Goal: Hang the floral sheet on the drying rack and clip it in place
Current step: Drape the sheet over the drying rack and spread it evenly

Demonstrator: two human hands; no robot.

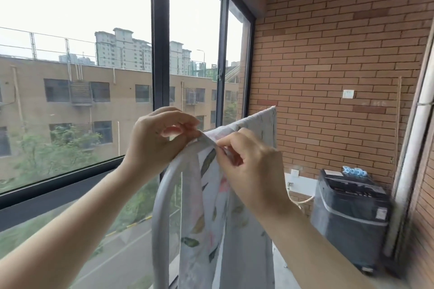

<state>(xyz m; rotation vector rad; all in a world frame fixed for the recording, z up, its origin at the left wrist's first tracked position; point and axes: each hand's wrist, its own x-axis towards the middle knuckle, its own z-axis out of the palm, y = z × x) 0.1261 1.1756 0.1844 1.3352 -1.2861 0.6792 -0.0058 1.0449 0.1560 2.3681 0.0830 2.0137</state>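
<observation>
The floral sheet [206,218], pale grey with green and pink leaves, hangs over the top bar of the white drying rack [162,206] and runs along it to the far end near the brick wall. My left hand [157,138] pinches the sheet's edge at the near top corner of the rack. My right hand [249,162] pinches the same fold just to the right, fingers closed on the cloth. No clip can be made out in either hand.
A large dark-framed window [160,54] fills the left side. A brick wall [340,54] closes the far end. A covered dark appliance [350,213] stands at the right with blue clips [354,172] on top.
</observation>
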